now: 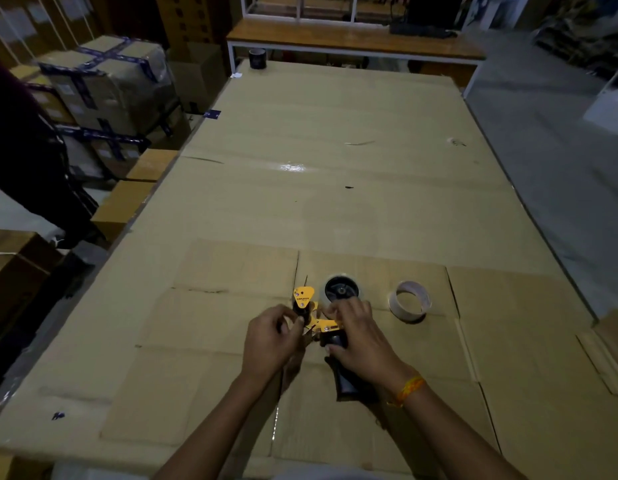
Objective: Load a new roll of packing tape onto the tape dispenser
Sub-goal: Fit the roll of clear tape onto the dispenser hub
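A yellow and black tape dispenser lies on the cardboard-covered table in front of me. A clear tape roll sits on its black hub. My right hand grips the dispenser around the yellow frame and the top of the black handle. My left hand pinches at the front end of the dispenser, by the roller under the yellow flap; whether it holds the tape's end I cannot tell. An empty cardboard tape core lies just to the right of the dispenser.
A dark tape roll stands at the table's far left corner. Taped cartons are stacked left of the table, with a person in dark clothing beside them. A wooden bench stands behind the table.
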Available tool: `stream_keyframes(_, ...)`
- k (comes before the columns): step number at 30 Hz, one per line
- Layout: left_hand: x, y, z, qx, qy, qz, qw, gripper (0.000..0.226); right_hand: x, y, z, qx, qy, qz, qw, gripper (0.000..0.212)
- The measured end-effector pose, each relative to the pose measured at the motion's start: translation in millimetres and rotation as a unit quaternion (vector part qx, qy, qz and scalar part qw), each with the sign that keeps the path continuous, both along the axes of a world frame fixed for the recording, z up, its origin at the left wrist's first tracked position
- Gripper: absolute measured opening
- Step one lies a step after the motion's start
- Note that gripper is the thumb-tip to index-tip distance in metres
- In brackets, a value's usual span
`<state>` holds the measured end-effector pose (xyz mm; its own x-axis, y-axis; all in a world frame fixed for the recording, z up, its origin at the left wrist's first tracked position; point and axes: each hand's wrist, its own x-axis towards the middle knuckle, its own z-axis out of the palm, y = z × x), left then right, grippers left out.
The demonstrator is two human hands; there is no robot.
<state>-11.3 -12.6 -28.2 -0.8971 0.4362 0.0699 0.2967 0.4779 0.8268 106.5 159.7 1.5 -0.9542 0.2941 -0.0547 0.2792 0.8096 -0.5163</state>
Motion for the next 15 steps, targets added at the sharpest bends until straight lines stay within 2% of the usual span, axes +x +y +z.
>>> stream_keyframes(4, -18, 28, 6, -0.063, 0.075, -0.015, 0.995, 0.018, 18, -2, -14, -0.016, -0.043, -0.072, 0.996, 0.073)
stream_keyframes(9, -29, 57, 11, -0.162, 0.142, -0.073, 0.974, 0.03, 25, -2, -23, -0.103, -0.13, -0.158, 0.974, 0.066)
stream_keyframes(11, -33, 66, 16, -0.215, 0.15, -0.1, 0.96, 0.036, 27, -2, -25, -0.104, -0.151, -0.165, 0.969, 0.058)
stream_keyframes(15, -37, 82, 30, -0.311, 0.146, -0.14, 0.928, 0.04, 30, -4, -24, -0.101, -0.155, -0.178, 0.966, 0.057)
